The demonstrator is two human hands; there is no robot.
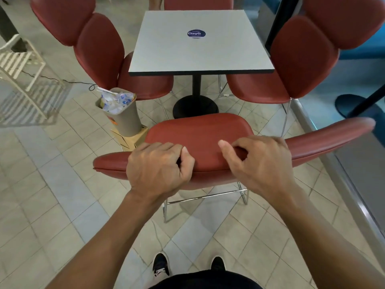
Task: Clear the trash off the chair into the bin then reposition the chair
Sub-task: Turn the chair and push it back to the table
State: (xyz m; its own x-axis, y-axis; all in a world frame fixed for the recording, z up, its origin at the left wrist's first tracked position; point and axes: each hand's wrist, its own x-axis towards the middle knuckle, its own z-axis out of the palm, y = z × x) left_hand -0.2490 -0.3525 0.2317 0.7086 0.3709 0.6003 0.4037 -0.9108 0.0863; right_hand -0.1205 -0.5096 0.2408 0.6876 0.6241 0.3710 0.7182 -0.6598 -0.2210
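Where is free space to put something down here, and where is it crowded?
The table top is bare except its round sticker. Floor tiles left of the gripped chair are open. The bin is stuffed with trash and hemmed in by chairs.

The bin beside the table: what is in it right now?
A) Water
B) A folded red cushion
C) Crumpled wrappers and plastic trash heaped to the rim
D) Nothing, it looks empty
C: the grey bin on the floor, left of the near chair, is stuffed with crumpled clear and blue-printed trash that pokes up past its rim.
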